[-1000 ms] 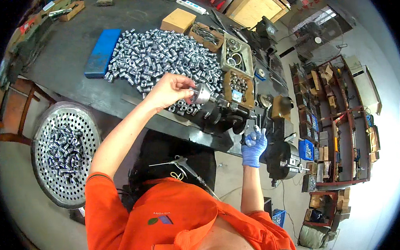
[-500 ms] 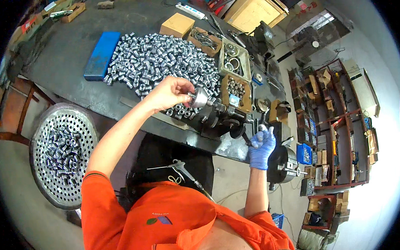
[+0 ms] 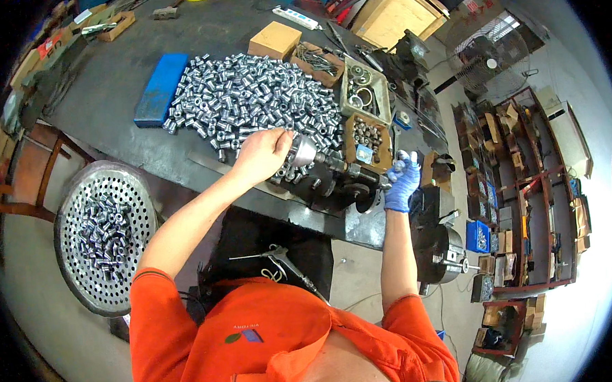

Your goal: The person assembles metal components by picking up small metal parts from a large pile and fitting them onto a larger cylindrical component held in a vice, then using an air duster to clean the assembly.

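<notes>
A small dark bench machine with a round silver chuck stands at the table's near edge. My bare left hand is closed at the front of the chuck, fingertips pinched together. What they hold is hidden behind the hand. At the machine's other end is my right hand, in a blue glove. Its fingers are curled in, and whatever lies in them cannot be made out. A large heap of short shiny metal fittings spreads over the table just beyond my left hand.
A perforated metal basin with more fittings stands at the left. A blue box, a cardboard box and trays of small parts surround the heap. An air blow gun lies on the black surface before me. Shelves stand right.
My right hand has moved up and away from me, along the machine's right end. The left hand has turned slightly and stays at the chuck, its fingers now more closed.
</notes>
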Action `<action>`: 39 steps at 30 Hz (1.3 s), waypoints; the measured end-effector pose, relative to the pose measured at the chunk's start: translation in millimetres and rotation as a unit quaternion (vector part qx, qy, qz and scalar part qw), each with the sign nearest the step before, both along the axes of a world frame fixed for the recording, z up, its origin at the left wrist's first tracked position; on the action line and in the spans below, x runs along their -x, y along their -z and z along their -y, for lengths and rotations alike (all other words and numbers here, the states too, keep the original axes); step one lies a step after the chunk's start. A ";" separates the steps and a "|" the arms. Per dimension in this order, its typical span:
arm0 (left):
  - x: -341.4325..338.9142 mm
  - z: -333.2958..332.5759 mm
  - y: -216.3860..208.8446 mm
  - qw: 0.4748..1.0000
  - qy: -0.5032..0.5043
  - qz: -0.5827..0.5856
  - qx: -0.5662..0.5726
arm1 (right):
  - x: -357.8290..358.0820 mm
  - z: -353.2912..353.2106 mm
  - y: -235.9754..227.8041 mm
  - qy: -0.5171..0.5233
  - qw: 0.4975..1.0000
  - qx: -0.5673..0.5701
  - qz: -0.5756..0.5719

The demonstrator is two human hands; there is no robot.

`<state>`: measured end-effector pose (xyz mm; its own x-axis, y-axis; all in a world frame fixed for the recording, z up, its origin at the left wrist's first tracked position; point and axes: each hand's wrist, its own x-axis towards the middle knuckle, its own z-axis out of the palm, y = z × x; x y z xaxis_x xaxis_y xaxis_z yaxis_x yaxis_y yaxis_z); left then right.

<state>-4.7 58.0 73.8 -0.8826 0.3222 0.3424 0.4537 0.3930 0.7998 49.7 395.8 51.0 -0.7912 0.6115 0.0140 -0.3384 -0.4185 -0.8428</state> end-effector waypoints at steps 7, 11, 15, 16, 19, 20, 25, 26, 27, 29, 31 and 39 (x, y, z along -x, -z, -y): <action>-0.7 -3.6 5.8 0.998 0.006 -0.053 -0.021 | -54.9 30.6 53.7 0.025 0.995 0.073 0.065; -2.4 -3.6 4.0 0.999 0.025 -0.034 -0.016 | -104.4 40.4 33.2 0.015 0.995 0.092 0.039; 1.7 -1.6 5.7 0.996 0.067 0.012 -0.051 | -113.3 42.7 -9.1 -0.051 0.995 0.081 -0.021; 2.1 0.2 4.2 0.989 0.092 0.078 -0.080 | -111.5 45.2 -17.2 -0.043 0.996 0.070 -0.027; 8.0 4.1 9.9 0.975 0.110 0.128 -0.146 | -105.4 43.0 -28.5 -0.052 0.995 0.057 -0.059; 8.4 6.5 10.4 0.982 0.102 0.115 -0.108 | -105.0 44.1 -29.5 -0.045 0.996 0.048 -0.058; 0.5 0.3 10.1 0.975 0.098 0.179 -0.083 | -105.3 46.1 -27.3 -0.052 0.996 0.030 -0.058; -2.9 -0.4 3.5 0.976 0.088 0.182 -0.080 | -105.3 45.1 -26.5 -0.058 0.996 0.032 -0.057; -4.4 -0.9 0.1 0.977 0.077 0.185 -0.077 | -105.2 44.2 -25.5 -0.064 0.996 0.035 -0.055; -3.5 -2.9 2.2 0.972 0.080 0.200 -0.094 | -105.4 43.8 -24.9 -0.064 0.996 0.031 -0.048; -4.2 -5.1 0.5 0.969 0.076 0.213 -0.103 | -106.6 44.4 -25.0 -0.053 0.998 0.018 -0.038; 0.3 -12.9 20.3 0.990 0.042 0.058 -0.120 | -100.6 44.7 -32.8 -0.073 0.996 0.016 -0.043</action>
<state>-5.0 70.9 53.4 -0.8945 0.3169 0.3152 0.3753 0.1496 0.9147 150.3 351.0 83.8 -0.8680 0.4918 0.0686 -0.3432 -0.4943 -0.7986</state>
